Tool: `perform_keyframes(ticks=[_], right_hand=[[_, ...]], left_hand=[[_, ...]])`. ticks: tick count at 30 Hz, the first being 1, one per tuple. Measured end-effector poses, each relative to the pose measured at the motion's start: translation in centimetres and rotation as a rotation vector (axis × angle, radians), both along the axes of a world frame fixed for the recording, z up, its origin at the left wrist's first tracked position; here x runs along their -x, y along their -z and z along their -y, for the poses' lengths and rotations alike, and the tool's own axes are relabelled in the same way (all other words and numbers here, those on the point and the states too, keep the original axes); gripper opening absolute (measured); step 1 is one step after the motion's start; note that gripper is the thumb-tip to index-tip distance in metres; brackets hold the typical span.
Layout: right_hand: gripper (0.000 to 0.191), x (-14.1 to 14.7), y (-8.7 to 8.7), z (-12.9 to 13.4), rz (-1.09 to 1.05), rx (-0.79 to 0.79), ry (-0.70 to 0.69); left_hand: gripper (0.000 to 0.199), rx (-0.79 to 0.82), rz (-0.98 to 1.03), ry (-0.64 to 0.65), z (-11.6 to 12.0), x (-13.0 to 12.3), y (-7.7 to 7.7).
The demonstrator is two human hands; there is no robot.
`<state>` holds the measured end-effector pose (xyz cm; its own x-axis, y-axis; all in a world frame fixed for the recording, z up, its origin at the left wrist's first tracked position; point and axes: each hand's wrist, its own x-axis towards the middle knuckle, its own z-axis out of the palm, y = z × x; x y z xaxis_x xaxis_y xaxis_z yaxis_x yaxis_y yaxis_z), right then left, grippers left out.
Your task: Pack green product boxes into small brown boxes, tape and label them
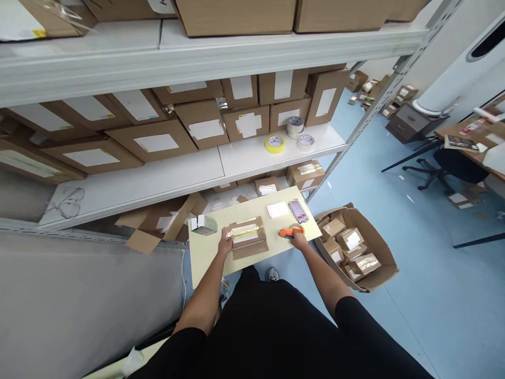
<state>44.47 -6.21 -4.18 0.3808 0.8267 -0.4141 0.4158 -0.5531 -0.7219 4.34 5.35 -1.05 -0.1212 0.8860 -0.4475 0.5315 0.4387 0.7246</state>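
On the pale yellow table (209, 263) lies a flat cardboard box (250, 242) with clear tape and a white label on top. My left hand (225, 243) is closed on the box's left edge. My right hand (299, 240) is wrapped round an orange tape dispenser (286, 231), just above the table's right part. A white sheet of paper (278, 210) and a purple item (298, 210), blurred out in the picture, lie beyond the dispenser. A small green-and-white box (204, 225) stands left of the cardboard box.
Ahead, a metal shelf (189, 168) bears rows of labelled cartons (207, 123) and a yellow tape roll (275, 143) beside white tape rolls (305, 142). A large open carton (379, 242) with several small parcels stands right of the table. An open box (158, 221) sits under the shelf.
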Motion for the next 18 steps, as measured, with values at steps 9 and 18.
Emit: perform_keyframes(ticks=[9,18], right_hand=[[0.029,2.8,-0.7,-1.4,0.037,-0.101,0.109],[0.054,9.7,-7.5,-1.6,-0.247,-0.401,-0.170]], left_hand=[[0.089,0.050,0.107,-0.073,0.1,-0.6,-0.4],[0.096,0.005,0.173,-0.068,0.5,-1.2,-0.6]])
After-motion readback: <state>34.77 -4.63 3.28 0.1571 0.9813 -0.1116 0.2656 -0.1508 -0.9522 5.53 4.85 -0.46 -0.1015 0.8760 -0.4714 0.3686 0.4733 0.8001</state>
